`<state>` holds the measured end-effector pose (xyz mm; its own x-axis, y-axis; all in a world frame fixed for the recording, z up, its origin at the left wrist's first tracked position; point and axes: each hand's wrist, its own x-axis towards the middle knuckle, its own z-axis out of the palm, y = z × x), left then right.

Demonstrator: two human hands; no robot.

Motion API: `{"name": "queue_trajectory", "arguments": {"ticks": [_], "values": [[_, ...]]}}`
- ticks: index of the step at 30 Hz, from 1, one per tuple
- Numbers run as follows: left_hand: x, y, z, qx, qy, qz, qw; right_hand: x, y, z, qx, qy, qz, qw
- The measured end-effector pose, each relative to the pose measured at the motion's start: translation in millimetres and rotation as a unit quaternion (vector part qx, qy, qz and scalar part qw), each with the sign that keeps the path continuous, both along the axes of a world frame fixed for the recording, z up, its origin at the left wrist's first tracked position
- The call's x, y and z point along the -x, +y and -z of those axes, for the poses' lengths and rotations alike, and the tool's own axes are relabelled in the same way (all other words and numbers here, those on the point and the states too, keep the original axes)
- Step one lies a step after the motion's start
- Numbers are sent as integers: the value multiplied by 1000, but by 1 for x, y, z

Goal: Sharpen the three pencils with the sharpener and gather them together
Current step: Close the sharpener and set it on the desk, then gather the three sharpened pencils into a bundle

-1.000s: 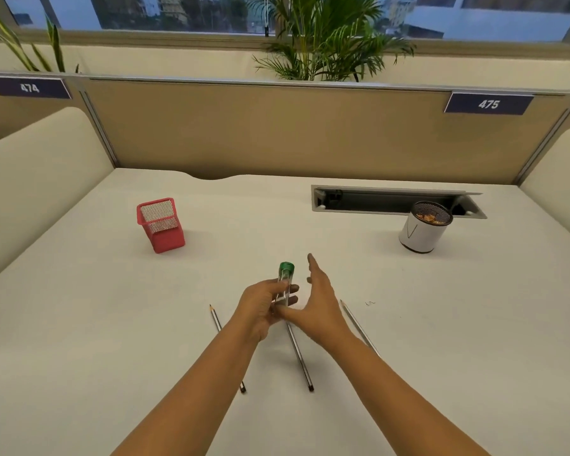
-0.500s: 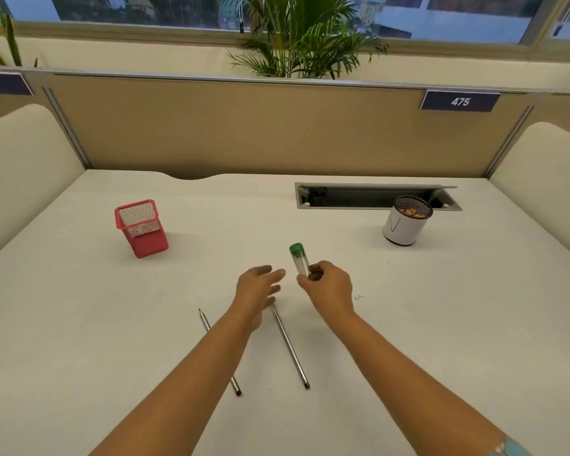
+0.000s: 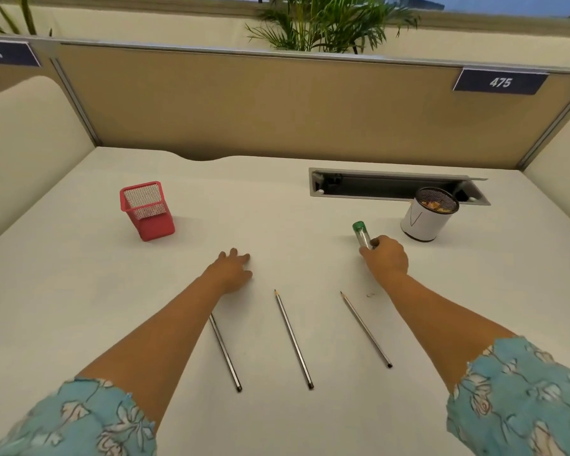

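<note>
Three grey pencils lie side by side on the white desk, tips pointing away from me. The left pencil (image 3: 225, 353) is partly hidden under my left forearm; the middle pencil (image 3: 294, 339) and the right pencil (image 3: 366, 328) show sharpened points. My right hand (image 3: 386, 257) grips the clear tube sharpener with the green cap (image 3: 361, 232), tilted, low over the desk to the right of the pencils. My left hand (image 3: 232, 269) rests on the desk with fingers apart, holding nothing, just beyond the left pencil.
A red mesh pen holder (image 3: 147, 210) leans at the back left. A white cup (image 3: 425, 218) with shavings inside stands at the back right, before an open cable tray (image 3: 395, 187). A few shavings (image 3: 370, 294) lie near my right wrist. Padded partitions surround the desk.
The sharpener passed from my left hand to my right, which carried it right towards the white cup. My left hand let go and settled on the desk. The right pencil is uncovered.
</note>
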<state>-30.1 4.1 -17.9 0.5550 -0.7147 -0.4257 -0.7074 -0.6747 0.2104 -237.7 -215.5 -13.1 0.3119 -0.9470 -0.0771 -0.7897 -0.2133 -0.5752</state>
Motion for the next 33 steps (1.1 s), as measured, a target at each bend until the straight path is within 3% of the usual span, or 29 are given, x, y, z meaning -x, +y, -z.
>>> {"name": "queue_trajectory", "arguments": {"ticks": [5,12,16,21,26,33], "values": [[-2,-7,6,-50,-37,18,998,-8,-13,4,2,28,-12,1000],[-1,-3,9,-55,-25,14,998,-14,-22,12,-1,51,-23,998],[0,-1,8,-55,-21,10,998,-10,-18,12,-16,-9,-18,1000],[-1,-2,9,-63,-7,9,998,16,-8,7,34,-66,-63,995],[4,-3,8,-65,-8,15,998,55,6,1,-21,45,-220,974],[9,-4,2,-76,-5,4,997,76,24,-4,-80,43,-216,972]]}}
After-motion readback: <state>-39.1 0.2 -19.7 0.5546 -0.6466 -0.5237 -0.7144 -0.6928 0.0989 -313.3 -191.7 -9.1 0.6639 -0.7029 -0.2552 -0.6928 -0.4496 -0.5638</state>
